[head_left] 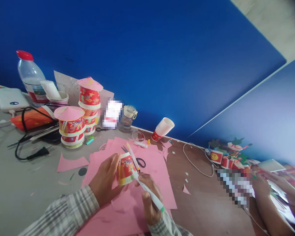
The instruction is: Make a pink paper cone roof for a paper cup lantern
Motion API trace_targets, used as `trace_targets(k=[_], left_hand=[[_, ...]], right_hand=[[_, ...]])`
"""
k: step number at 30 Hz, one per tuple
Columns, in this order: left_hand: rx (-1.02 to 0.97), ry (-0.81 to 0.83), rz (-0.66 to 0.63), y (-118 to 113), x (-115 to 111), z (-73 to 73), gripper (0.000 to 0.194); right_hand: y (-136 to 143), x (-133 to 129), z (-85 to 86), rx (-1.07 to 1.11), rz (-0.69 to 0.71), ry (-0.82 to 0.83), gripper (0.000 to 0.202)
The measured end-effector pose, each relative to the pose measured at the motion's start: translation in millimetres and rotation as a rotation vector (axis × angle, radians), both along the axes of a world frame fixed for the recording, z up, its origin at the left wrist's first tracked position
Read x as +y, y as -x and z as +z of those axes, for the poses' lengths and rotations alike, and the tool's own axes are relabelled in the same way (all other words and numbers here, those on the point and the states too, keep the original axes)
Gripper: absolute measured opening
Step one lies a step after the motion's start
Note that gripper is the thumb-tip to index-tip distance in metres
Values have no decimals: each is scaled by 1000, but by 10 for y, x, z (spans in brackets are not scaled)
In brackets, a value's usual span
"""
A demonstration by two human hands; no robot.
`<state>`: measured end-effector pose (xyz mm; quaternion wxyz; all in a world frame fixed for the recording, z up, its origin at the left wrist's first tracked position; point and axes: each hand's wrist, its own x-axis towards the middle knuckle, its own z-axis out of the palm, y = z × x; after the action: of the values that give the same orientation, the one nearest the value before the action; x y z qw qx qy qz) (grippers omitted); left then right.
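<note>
My left hand [105, 180] is closed round the side of a red and yellow printed paper cup [126, 166], which stands mouth down and slightly tilted above pink paper sheets [159, 193]. In my right hand [151, 201] is a white marker [151, 193] with a green end. Its tip meets the cup's lower right side, where a green patch shows. Behind the cup lie black-handled scissors [141, 162] and a white marker with yellow ends [132, 154], partly overlapping.
Two stacked-cup towers with pink cone roofs [89, 84] [69, 113] stand at left, near a plastic bottle [30, 77]. A phone [112, 114], a water jar [128, 118] and nested paper cups [163, 128] line the blue partition [147, 65]. Another person's hands [262, 186] are at right.
</note>
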<state>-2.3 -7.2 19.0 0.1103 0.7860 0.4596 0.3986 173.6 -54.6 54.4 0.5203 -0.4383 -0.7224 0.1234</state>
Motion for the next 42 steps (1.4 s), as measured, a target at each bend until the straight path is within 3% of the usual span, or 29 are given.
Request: trace_targets(k=[3, 8, 16, 42], left_hand=[[4, -11, 10, -3, 2, 1, 91], [12, -13, 14, 1, 6, -14, 92], [2, -20, 7, -2, 2, -1, 91], [45, -28, -8, 10, -7, -11, 91]], right_hand=[[14, -4, 20, 88, 94, 17, 34], [26, -5, 30, 151, 110, 50, 31], [11, -6, -50, 204, 60, 143, 27], [7, 18, -56, 164, -4, 178, 20]])
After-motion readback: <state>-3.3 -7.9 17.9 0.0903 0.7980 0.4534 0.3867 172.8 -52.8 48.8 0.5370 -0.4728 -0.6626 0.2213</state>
